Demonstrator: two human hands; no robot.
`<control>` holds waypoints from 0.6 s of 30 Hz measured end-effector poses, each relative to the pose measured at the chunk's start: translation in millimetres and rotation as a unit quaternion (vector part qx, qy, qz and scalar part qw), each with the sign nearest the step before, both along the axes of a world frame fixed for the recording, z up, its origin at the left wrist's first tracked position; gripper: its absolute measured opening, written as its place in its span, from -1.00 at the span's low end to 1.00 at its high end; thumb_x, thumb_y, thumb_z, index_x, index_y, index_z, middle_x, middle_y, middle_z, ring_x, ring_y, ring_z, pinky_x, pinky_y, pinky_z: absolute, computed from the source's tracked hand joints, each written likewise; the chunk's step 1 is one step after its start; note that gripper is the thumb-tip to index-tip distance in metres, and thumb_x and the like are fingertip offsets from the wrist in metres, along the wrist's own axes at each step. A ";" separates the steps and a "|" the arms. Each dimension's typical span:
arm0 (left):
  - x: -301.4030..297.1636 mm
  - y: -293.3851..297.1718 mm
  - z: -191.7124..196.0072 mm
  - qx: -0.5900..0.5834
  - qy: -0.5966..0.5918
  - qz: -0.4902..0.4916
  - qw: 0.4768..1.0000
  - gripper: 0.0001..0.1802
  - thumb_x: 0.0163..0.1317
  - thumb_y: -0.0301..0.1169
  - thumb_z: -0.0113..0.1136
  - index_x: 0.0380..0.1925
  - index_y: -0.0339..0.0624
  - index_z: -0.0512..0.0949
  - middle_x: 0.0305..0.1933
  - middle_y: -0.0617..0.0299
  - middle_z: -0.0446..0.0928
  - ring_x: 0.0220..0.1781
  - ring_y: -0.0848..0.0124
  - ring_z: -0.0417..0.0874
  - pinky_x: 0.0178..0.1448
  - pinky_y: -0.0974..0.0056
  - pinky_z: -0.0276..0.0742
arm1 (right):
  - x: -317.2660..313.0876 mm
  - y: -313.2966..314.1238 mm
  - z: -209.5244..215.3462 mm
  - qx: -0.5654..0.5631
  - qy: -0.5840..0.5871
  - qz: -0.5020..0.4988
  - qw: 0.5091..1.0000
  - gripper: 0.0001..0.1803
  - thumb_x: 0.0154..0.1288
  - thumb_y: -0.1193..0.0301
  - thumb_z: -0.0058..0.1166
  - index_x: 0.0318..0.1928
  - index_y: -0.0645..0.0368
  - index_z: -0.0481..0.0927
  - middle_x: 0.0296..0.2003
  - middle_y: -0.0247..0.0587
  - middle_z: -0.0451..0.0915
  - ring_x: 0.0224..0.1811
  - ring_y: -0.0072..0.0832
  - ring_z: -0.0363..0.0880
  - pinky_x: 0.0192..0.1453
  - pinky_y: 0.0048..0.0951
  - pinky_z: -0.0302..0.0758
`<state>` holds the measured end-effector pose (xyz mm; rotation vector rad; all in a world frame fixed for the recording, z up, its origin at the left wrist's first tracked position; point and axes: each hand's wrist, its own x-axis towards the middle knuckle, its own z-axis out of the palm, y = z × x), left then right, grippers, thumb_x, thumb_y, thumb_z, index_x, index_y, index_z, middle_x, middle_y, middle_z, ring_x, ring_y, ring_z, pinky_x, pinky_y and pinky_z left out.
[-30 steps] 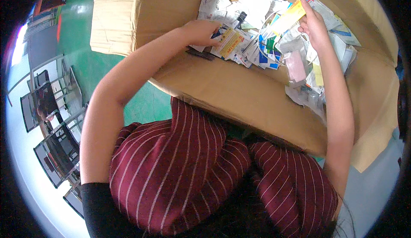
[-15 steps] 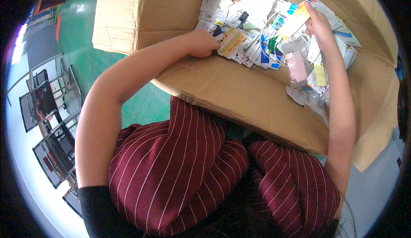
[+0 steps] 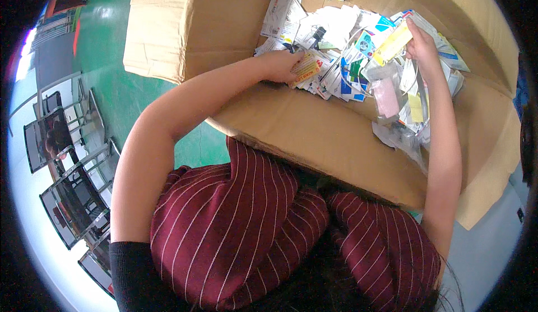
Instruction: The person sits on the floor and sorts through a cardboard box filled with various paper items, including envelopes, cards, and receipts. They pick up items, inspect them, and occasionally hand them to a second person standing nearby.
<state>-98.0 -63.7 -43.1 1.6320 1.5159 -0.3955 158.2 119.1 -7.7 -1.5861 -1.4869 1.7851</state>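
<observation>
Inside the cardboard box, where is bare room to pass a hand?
The box is bare between the packet pile and the near edge, and right of the right forearm. The middle is crowded: left hand and right hand are at the pile, a clear bag beside that forearm.

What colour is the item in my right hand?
The item in your right hand is mostly yellow; it shows best in the head view.
</observation>
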 end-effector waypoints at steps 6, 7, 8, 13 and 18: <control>-7.6 10.1 6.9 0.118 0.054 0.013 0.991 -0.53 -0.03 -0.25 0.03 -0.07 -0.15 0.32 -0.28 0.00 0.48 -0.24 0.14 0.51 -0.17 0.13 0.43 | 13.2 26.3 37.9 0.098 0.021 -0.087 0.991 -0.52 0.09 0.00 -0.09 -0.26 0.20 0.48 -0.46 -0.31 0.45 -0.48 -0.66 0.39 -0.46 -0.63 0.32; -12.0 12.8 0.4 0.156 0.072 0.026 0.985 -0.55 -0.03 -0.25 0.03 -0.10 -0.15 0.34 -0.29 0.00 0.48 -0.25 0.14 0.52 -0.18 0.14 0.43 | 15.3 25.6 49.1 0.109 0.002 -0.080 0.991 -0.52 0.10 0.01 -0.10 -0.23 0.20 0.48 -0.41 -0.29 0.47 -0.43 -0.65 0.41 -0.42 -0.62 0.34; -16.2 16.3 0.6 0.183 0.090 -0.018 0.979 -0.53 -0.05 -0.25 0.05 -0.08 -0.15 0.32 -0.23 0.01 0.45 -0.19 0.15 0.48 -0.12 0.14 0.40 | 15.9 22.7 55.4 0.117 -0.001 -0.077 0.990 -0.52 0.13 0.04 -0.12 -0.21 0.23 0.48 -0.41 -0.32 0.47 -0.38 -0.62 0.44 -0.28 -0.59 0.36; -15.3 47.4 7.3 0.250 0.135 -0.183 0.941 -0.31 -0.16 -0.19 0.18 0.02 -0.16 0.20 0.01 0.07 0.29 0.09 0.18 0.28 0.13 0.14 0.20 | 36.3 22.1 126.9 0.126 0.099 -0.176 0.971 -0.57 0.16 0.13 -0.11 -0.09 0.19 0.38 -0.20 -0.24 0.42 -0.11 -0.53 0.37 -0.01 -0.50 0.28; -5.4 49.1 -9.9 0.264 0.105 -0.032 0.958 -0.46 -0.10 -0.07 0.09 -0.15 -0.17 0.41 -0.09 0.05 0.36 -0.02 0.20 0.38 -0.01 0.18 0.34 | 52.5 16.2 190.3 0.215 0.128 -0.340 0.906 -0.54 0.15 0.03 -0.21 -0.17 0.16 0.40 -0.25 -0.21 0.43 -0.20 -0.47 0.41 -0.08 -0.42 0.32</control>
